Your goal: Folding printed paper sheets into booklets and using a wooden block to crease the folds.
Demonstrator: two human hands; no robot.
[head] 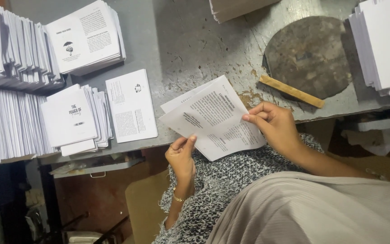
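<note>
At the far left, tall stacks of white sheets (10, 122) are piled along the table edge, with a smaller stack of printed sheets (75, 118) beside them and a single printed leaf (131, 106) laid flat just to the right. Bare grey tabletop (181, 40) is left open behind these. Over the near table edge, a folded printed sheet (215, 118) is held off the surface: its lower corner is pinched by the left hand (181, 156), and its right margin is gripped by the curled fingers of the right hand (274, 126). Further right, a wooden stick (292, 91) is lying against a dark round plate (310, 56), and another white stack (384, 45) is crowding the right edge.
</note>
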